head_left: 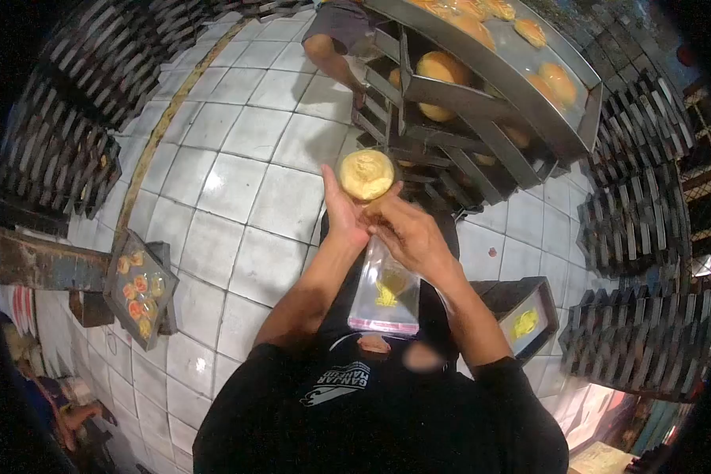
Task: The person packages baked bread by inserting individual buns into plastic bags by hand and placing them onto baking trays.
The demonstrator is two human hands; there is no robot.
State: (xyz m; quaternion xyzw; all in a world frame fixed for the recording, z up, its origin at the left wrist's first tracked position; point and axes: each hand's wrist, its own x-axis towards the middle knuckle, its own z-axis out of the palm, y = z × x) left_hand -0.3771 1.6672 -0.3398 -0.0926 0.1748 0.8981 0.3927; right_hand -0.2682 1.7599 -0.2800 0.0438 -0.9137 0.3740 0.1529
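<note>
A round, pale-yellow bread bun point(366, 174) with a swirled top rests in my left hand point(343, 212). That hand cups it from the left and below, its thumb up along the side. Around the bun there appears to be a clear plastic bag. My right hand point(409, 235) is closed at the near edge of the bun, fingertips pinched together against my left palm. What the pinch holds is mostly hidden, seemingly the bag's gathered end. On my lap, below both wrists, lies a stack of clear plastic bags point(389, 296) with yellow print.
Stacked metal trays of buns point(504, 110) stand ahead on the right. A small tray of packed buns point(140, 294) is at left, and a box with a yellow item point(527, 322) at right. Dark tray stacks point(638, 221) line the sides. Another person's leg point(333, 59) shows ahead.
</note>
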